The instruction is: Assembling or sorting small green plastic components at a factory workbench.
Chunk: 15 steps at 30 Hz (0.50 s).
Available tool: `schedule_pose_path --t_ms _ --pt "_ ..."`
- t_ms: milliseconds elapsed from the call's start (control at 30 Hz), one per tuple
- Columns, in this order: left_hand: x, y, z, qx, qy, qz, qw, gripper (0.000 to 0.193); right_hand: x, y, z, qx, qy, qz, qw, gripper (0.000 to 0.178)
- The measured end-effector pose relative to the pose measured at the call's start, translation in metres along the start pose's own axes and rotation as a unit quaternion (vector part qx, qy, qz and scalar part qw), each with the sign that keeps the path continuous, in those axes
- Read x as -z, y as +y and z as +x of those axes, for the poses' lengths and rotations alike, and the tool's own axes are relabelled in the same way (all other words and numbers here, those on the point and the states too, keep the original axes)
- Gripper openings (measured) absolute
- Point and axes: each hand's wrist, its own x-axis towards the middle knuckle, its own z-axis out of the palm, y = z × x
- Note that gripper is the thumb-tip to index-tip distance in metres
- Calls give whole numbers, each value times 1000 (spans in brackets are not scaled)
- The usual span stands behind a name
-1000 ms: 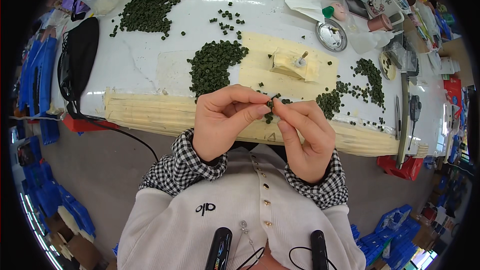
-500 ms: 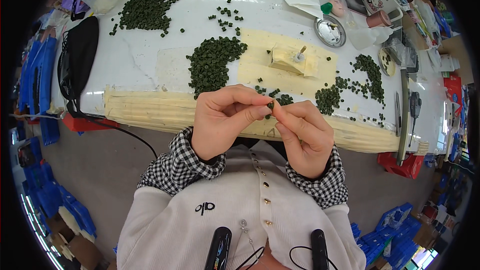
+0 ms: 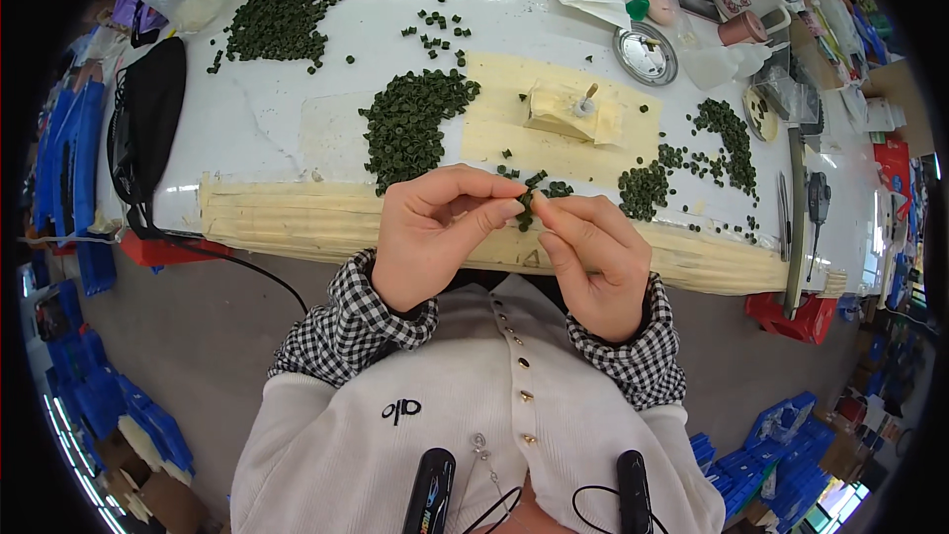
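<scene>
Over the taped front edge of the table, my left hand pinches a small dark green ring-like part between thumb and index finger. Opposite it, my right hand has its index fingertip against the same part. The fingers hide most of the piece. Just beyond my fingertips lie a few loose green parts. A large pile of them sits past my left hand, and a smaller pile is beyond my right.
A tape-wrapped block with an upright pin stands on a yellow taped patch. More green parts spread at the far left. At the right are a round metal lid, tweezers and a black tool. A black bag lies left.
The whole view has shifted slightly. My hands stay together at the small green part, with the fingertips turned a little around it.
</scene>
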Motion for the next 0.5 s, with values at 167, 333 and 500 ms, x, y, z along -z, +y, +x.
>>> schedule_pose_path --t_ms 167,333,500 --pt "12 3 4 -130 -29 307 942 15 34 29 6 -69 133 -221 964 14" --pt "12 -6 6 -239 -16 462 854 18 51 48 14 -29 80 -400 913 10" --pt "9 -11 7 -276 9 479 833 18 49 46 19 -15 55 -440 896 7"
